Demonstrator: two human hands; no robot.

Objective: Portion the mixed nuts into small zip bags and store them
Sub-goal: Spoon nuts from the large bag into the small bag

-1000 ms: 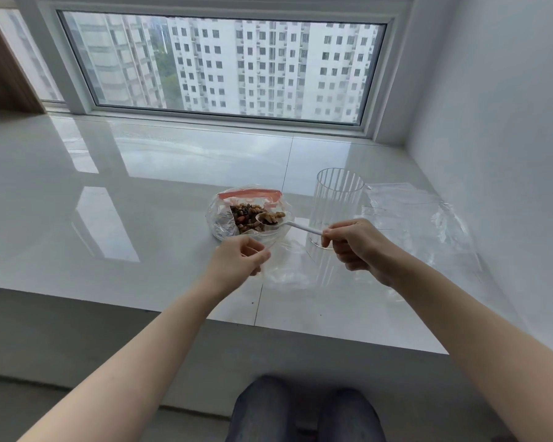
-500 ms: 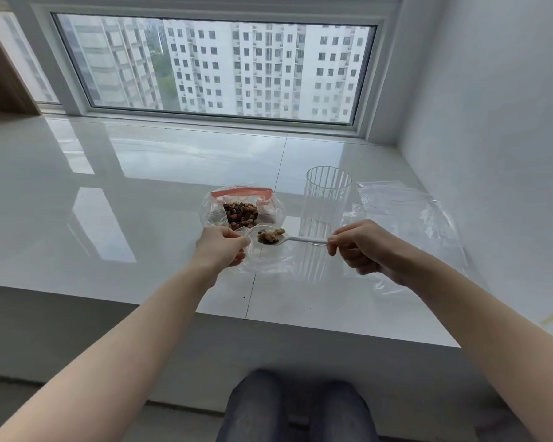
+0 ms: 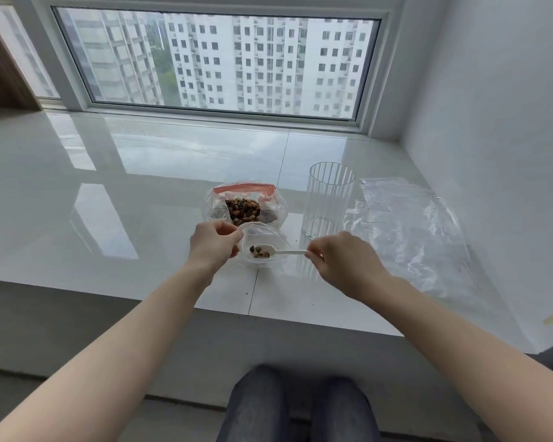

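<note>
A large clear bag of mixed nuts [image 3: 244,207] with a red zip strip lies open on the white ledge [image 3: 141,218]. Just in front of it my left hand [image 3: 214,245] pinches the rim of a small clear zip bag [image 3: 262,239] and holds its mouth open. My right hand [image 3: 342,264] grips the handle of a white plastic spoon [image 3: 281,252]. The spoon's bowl sits inside the small bag's mouth with a few nuts on it.
A tall ribbed clear glass [image 3: 328,202] stands right of the nut bag. Empty clear plastic bags [image 3: 409,231] lie flat further right, close to the white wall [image 3: 492,154]. A window runs along the back. My knees show below the ledge's front edge.
The spoon left the big bag loaded with nuts and travelled toward me into the small bag's mouth. My left hand shifted slightly left while holding the small bag open.
</note>
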